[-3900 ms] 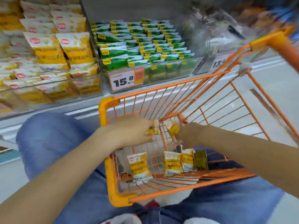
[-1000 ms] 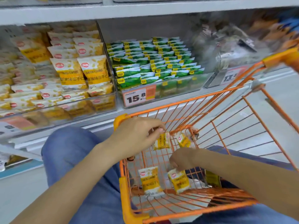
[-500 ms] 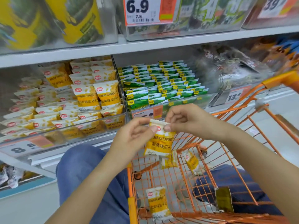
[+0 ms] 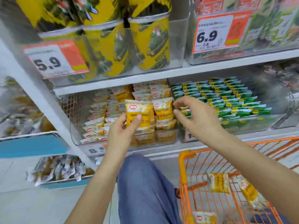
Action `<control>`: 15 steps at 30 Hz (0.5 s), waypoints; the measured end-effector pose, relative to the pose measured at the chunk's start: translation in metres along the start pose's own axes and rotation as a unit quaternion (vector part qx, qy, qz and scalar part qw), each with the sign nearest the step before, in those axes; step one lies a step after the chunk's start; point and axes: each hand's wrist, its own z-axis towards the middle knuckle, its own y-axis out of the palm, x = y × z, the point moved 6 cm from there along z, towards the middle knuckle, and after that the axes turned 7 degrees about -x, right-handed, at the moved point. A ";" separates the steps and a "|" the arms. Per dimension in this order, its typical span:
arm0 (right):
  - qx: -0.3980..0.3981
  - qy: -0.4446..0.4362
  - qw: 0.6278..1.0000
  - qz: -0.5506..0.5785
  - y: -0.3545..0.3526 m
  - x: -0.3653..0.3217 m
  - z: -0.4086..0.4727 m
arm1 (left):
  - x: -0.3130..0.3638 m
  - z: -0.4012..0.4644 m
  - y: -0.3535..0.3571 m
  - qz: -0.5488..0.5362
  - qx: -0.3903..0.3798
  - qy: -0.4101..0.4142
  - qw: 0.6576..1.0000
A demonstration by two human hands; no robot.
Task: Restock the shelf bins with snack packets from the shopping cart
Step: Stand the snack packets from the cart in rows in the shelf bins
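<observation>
Nearest you, the orange wire cart holds three crinkly yellow packets. Half a second ago both hands pinched one packet; now your left hand alone holds the glossy yellow packet, thumb across its front, against the clear plastic bin. Your right hand has let go, fingers loosely spread, empty.
</observation>
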 end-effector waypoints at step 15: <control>0.013 -0.037 0.990 -0.137 0.072 0.016 -0.007 | -0.051 0.139 -0.064 0.077 0.144 -0.118 0.979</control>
